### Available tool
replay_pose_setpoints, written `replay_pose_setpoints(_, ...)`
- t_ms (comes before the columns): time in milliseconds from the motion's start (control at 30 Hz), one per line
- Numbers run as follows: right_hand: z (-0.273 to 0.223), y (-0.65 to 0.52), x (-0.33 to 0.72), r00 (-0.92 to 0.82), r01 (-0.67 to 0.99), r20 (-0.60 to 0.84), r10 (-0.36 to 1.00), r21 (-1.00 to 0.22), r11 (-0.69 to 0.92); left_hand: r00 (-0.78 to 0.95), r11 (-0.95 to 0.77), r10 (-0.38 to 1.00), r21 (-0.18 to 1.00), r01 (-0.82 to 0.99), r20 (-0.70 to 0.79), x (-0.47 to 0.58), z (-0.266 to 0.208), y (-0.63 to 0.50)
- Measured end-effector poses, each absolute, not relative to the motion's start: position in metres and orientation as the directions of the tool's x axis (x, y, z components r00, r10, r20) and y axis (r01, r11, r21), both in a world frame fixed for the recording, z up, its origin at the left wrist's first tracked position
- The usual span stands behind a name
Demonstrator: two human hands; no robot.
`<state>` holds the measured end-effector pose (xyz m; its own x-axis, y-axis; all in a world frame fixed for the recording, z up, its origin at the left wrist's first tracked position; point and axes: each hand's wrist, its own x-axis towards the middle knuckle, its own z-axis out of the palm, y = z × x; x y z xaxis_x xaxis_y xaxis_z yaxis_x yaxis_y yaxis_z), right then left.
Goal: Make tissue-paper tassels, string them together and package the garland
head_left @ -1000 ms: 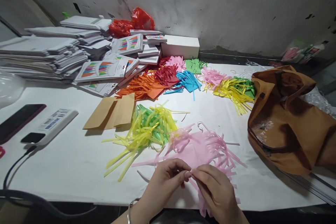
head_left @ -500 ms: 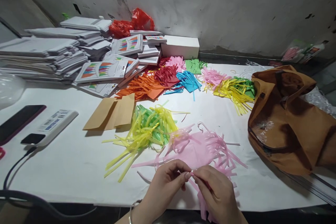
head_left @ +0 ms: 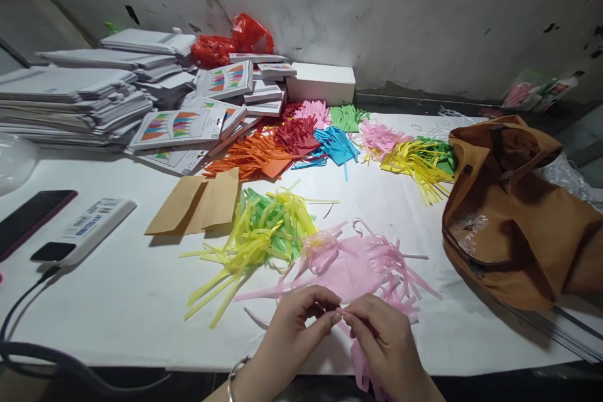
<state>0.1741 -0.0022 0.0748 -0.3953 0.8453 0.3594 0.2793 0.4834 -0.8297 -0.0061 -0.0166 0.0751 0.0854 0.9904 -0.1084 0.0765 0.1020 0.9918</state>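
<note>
No legible text anywhere. White device (head_left: 85, 231) near the desk's left edge carries a barcode label, print too small; booklet covers (head_left: 176, 127) show coloured shapes only.

pale pink fringed paper strips (head_left: 358, 267) | yellow-green fringed paper bundle (head_left: 257, 235) | tan kraft paper envelopes (head_left: 195, 204) | brown fabric bag (head_left: 513, 213) | orange paper fringe pile (head_left: 249, 160) | red plastic bag (head_left: 230, 43) | white bench (head_left: 117, 289)

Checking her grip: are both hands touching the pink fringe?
Touching. The head view shows the left hand and right hand pinching the pink fringe between their fingertips.
</note>
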Motion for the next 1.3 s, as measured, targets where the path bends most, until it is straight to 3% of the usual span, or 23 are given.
replay_pose_setpoints(133,0.073,-0.003,0.175,-0.369,0.284,0.377,0.85,-0.825,0.489,0.134,0.202,0.97,0.979,0.009,-0.201,-0.01,0.08,-0.014)
replay_pose_setpoints(233,0.071,-0.004,0.176,-0.398,0.28,0.378,0.836,-0.817,0.504,0.173,0.167,0.968,0.982,0.093,-0.181,-0.012,0.086,-0.013)
replay_pose_setpoints(367,0.074,-0.005,0.174,-0.491,0.334,0.388,0.78,-0.743,0.58,0.212,-0.029,0.976,0.946,0.323,-0.042,-0.014,0.086,-0.018)
replay_pose_setpoints(533,0.078,-0.006,0.171,-0.527,0.426,0.453,0.719,-0.592,0.684,0.229,-0.321,0.946,0.78,0.537,0.231,-0.023,0.079,-0.023)
replay_pose_setpoints(633,0.081,-0.007,0.171,-0.54,0.445,0.425,0.727,-0.589,0.675,0.204,-0.339,0.941,0.774,0.535,0.271,-0.03,0.083,-0.026)
replay_pose_setpoints(800,0.081,-0.008,0.158,-0.568,0.392,0.392,0.724,-0.644,0.657,0.169,-0.197,0.976,0.879,0.435,0.135,-0.035,0.094,-0.033)
replay_pose_setpoints(967,0.081,-0.009,0.136,-0.555,0.38,0.437,0.708,-0.623,0.684,0.188,-0.278,0.959,0.831,0.482,0.212,-0.04,0.093,-0.04)
replay_pose_setpoints(1067,0.081,-0.008,0.139,-0.54,0.382,0.458,0.706,-0.614,0.691,0.059,-0.263,0.961,0.836,0.481,0.269,-0.056,0.097,-0.038)
replay_pose_setpoints(1133,0.076,-0.005,0.15,-0.449,0.457,0.478,0.755,-0.603,0.654,-0.172,-0.203,0.931,0.848,0.489,0.322,-0.079,0.107,-0.031)
replay_pose_setpoints(1233,0.059,-0.001,0.17,-0.294,0.571,0.485,0.824,-0.602,0.558,-0.63,-0.012,0.644,0.828,0.56,0.435,-0.123,0.126,-0.008)
replay_pose_setpoints(1300,0.045,0.001,0.18,-0.339,0.602,0.469,0.816,-0.558,0.571,-0.711,0.09,0.476,0.776,0.625,0.518,-0.148,0.135,0.01)
